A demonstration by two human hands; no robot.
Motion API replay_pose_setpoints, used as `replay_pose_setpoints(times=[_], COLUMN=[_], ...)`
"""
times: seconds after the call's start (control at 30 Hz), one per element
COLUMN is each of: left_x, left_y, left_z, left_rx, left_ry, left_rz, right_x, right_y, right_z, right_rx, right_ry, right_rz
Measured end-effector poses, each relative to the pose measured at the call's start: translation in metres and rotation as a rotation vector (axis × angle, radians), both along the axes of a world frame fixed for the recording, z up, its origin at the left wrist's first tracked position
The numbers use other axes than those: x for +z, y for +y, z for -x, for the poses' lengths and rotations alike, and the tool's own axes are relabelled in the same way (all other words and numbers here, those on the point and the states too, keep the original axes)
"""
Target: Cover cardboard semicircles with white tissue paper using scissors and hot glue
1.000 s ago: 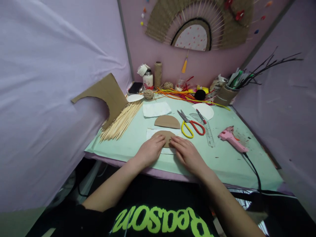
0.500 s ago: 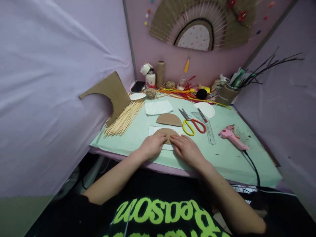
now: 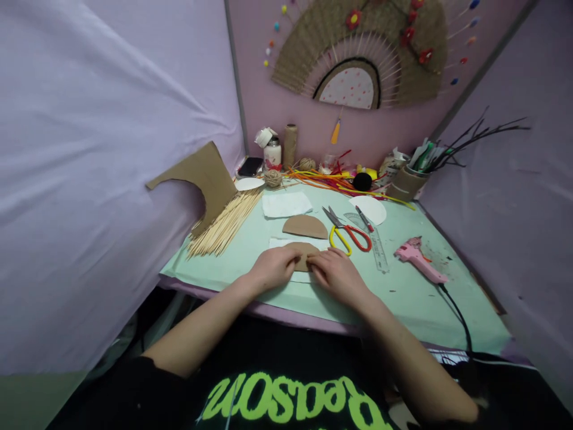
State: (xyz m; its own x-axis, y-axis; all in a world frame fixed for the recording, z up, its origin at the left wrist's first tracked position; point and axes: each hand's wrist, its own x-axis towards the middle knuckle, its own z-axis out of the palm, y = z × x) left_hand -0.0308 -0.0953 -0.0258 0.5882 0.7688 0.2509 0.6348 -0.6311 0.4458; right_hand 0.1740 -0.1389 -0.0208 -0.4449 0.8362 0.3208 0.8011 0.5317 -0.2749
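A brown cardboard half-circle (image 3: pixel 302 264) lies over a piece of white sheet (image 3: pixel 278 243) near the table's front edge. My left hand (image 3: pixel 275 267) holds its left side, fingers bent onto the cardboard. On the opposite side my right hand (image 3: pixel 338 272) grips it, with fingertips close to those of the left. Both hands cover the ends of the half-circle, so its full outline is hidden. Just beyond lies a second cardboard half-circle (image 3: pixel 305 227), untouched. Scissors (image 3: pixel 347 230) with yellow and red handles rest to the right of it.
Bamboo sticks (image 3: pixel 226 224) lie at left under a cut cardboard sheet (image 3: pixel 212 179). A pink glue gun (image 3: pixel 421 260), its cord trailing off the front edge, rests at right. Farther back are another white sheet (image 3: pixel 286 205), a ruler (image 3: pixel 379 248), a pen (image 3: pixel 364 219) and a holder of twigs (image 3: pixel 406 184).
My fingers have bent more over the cardboard half-circle, having lain flatter before. The view has tilted slightly upward, so the table things appear lower. The other objects have stayed in place.
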Motion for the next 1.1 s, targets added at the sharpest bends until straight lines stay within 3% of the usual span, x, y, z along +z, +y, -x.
replay_pose_setpoints(times=[0.1, 0.2, 0.3, 0.4, 0.53, 0.7, 0.8, 0.9, 0.97, 1.03, 1.1], left_x=[0.007, 0.011, 0.009, 0.006, 0.005, 0.006, 0.009, 0.012, 0.013, 0.012, 0.01], left_y=[0.019, 0.04, 0.054, 0.058, 0.051, 0.04, 0.042, 0.046, 0.048, 0.047, 0.045], left_z=[0.007, 0.013, 0.013, 0.011, 0.01, 0.009, 0.01, 0.013, 0.015, 0.015, 0.013], left_rx=[0.138, 0.316, 0.363, 0.322, 0.148, -0.015, 0.027, -0.001, -0.108, -0.185, -0.171], left_ry=[-0.091, 0.05, 0.18, 0.152, -0.14, -0.391, -0.677, -0.9, -0.871, -0.752, -0.647], left_rz=[-0.064, -0.042, 0.061, 0.09, 0.0, -0.081, 0.146, 0.668, 0.927, 0.955, 0.829], right_x=[0.014, 0.029, 0.032, 0.021, 0.007, 0.013, 0.02, 0.023, 0.024, 0.025, 0.025], right_y=[0.018, 0.04, 0.058, 0.07, 0.075, 0.071, 0.066, 0.063, 0.061, 0.06, 0.059], right_z=[-0.011, -0.021, -0.022, -0.017, -0.013, -0.016, -0.018, -0.017, -0.016, -0.014, -0.013], right_rx=[-0.037, -0.099, -0.082, -0.029, 0.023, 0.02, 0.034, 0.061, 0.062, 0.053, 0.046], right_ry=[0.135, 0.161, 0.128, 0.19, 0.253, 0.278, 0.352, 0.464, 0.512, 0.52, 0.504], right_rz=[-0.049, -0.064, 0.047, 0.119, 0.097, 0.281, 0.395, 0.437, 0.436, 0.416, 0.385])
